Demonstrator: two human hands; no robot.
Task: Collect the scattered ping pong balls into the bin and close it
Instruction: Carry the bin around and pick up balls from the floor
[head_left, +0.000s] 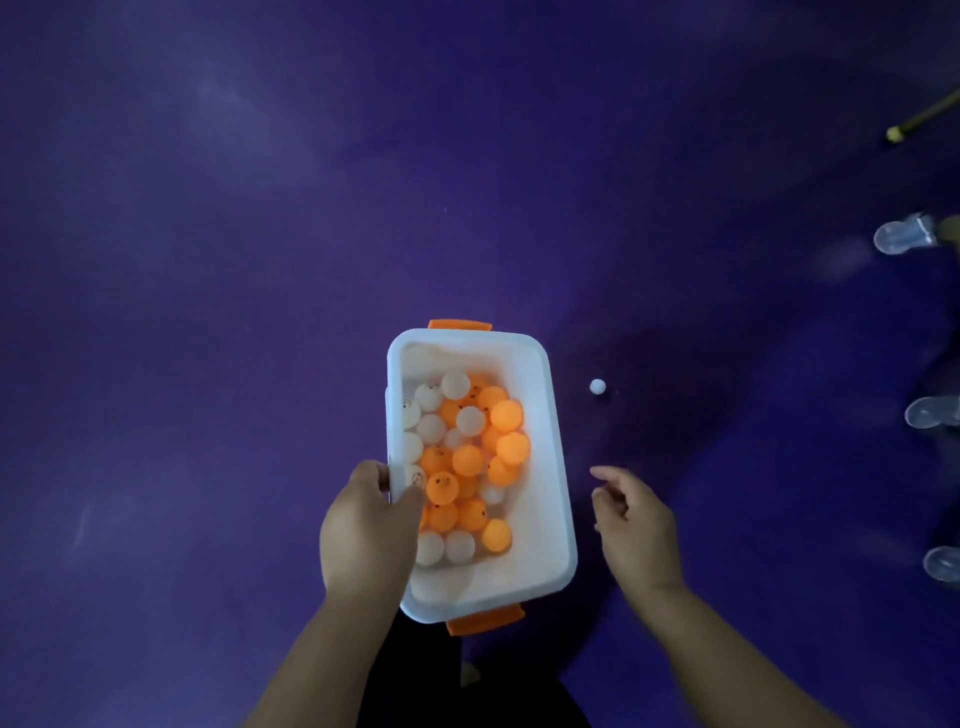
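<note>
Collecting step: left hand fingers grip the open bin by its left rim, bin half full of balls, right hand fingers loosely spread and empty, next reach likely the white ball on the floor just right of the bin.
</note>
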